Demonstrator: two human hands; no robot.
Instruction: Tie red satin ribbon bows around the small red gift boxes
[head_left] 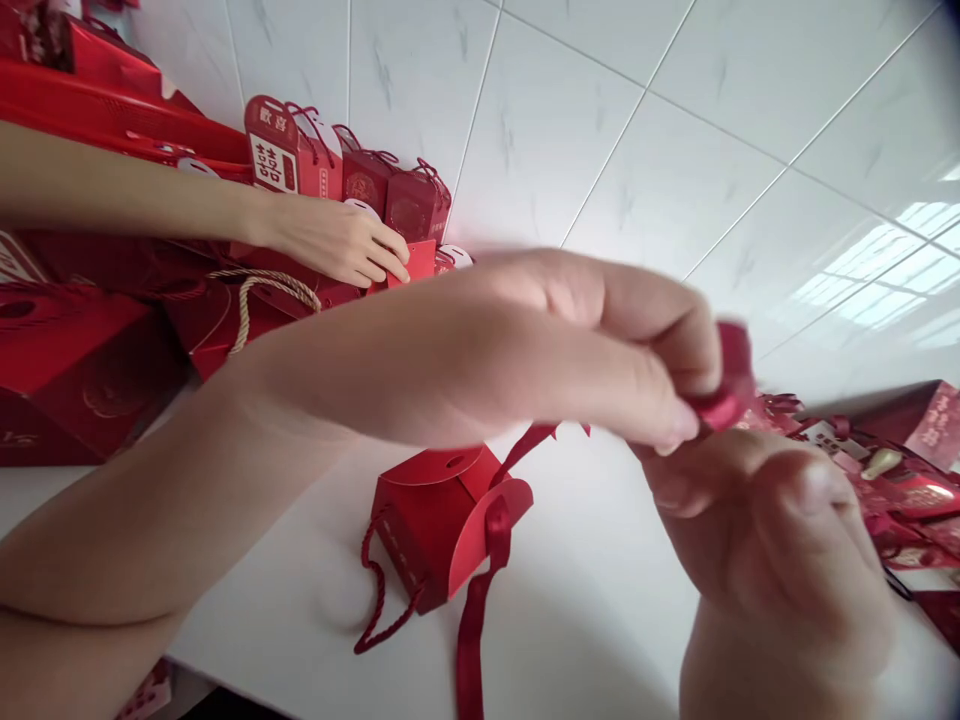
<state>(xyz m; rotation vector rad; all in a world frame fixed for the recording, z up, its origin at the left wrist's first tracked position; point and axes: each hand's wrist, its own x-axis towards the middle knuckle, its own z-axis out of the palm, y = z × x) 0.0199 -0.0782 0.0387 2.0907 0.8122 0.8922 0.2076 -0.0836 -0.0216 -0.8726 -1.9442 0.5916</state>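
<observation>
My left hand (577, 340) reaches across the view from the left, its thumb and fingers pinching a dark red ribbon (738, 365) that stands up in a folded loop. Just below, my right hand (780, 530) is closed at the base of that loop, fingertips partly hidden and slightly blurred. Under my left forearm, a small red gift box (431, 490) with a twisted cord handle (375, 610) rests on the white table (585, 620). A longer ribbon strip (474, 620) passes by the box's curved flap and runs to the near edge.
Another person's hand (345, 240) reaches in from the left onto a red box (420, 262). Decorated red boxes (296, 155) stand along the tiled wall (585, 120). More red packages (919, 500) crowd the right side. A large dark red box (82, 370) sits at left.
</observation>
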